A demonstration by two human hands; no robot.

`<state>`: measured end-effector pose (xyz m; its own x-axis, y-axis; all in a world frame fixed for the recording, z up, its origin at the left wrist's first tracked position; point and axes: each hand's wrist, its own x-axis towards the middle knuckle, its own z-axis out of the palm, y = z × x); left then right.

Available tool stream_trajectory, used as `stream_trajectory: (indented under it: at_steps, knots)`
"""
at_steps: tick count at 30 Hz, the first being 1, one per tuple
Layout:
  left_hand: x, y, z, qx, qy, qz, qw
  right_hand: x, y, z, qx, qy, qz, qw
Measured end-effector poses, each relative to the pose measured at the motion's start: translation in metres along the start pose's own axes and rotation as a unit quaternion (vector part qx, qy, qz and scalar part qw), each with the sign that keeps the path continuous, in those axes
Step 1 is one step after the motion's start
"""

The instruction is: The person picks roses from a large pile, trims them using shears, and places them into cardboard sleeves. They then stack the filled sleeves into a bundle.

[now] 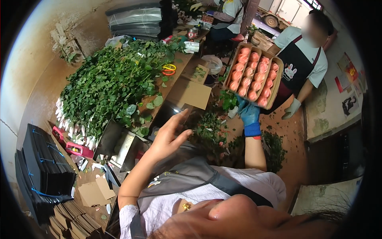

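My right hand (248, 112), in a blue coated glove, grips the lower end of a bundle of pink-orange roses (251, 74). The rose heads sit in several rows between strips of corrugated cardboard, raised to the right of centre. The glove's fingers are partly hidden under the bundle. My left hand (169, 136) is bare and holds nothing, its fingers apart, near the edge of the wooden workbench (176, 64). A sheet of cardboard (192, 93) lies just beyond it. On the bench is a large heap of leafy rose stems (110, 83), with yellow-and-red scissors (169, 70) beside it.
A person in a dark apron (298, 62) stands close behind the roses, one arm partly hidden by them. Another person (228, 18) works farther back. Pink tape dispensers (79, 150), bundled black sheets (44, 161) and stacked cardboard (74, 221) are at left. Cut leaves (209, 127) litter the floor.
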<state>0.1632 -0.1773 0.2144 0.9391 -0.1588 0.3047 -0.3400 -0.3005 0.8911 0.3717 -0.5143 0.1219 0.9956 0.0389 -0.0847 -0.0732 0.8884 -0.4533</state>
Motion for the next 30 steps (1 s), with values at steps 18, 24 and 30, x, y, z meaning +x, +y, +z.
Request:
stream_trajectory:
  at_steps: [18,24,30]
  knots:
    - [-0.092,-0.108,-0.024,-0.132,0.143,-0.291,0.937,0.071,-0.034,-0.14,0.352,0.076,0.023,0.932]
    - [-0.101,-0.111,-0.025,-0.137,0.166,-0.298,0.93,0.102,-0.027,-0.143,0.379,0.078,0.023,0.922]
    - [-0.114,-0.106,-0.025,-0.175,0.199,-0.294,0.918,0.146,-0.058,-0.15,0.287,0.017,-0.065,0.955]
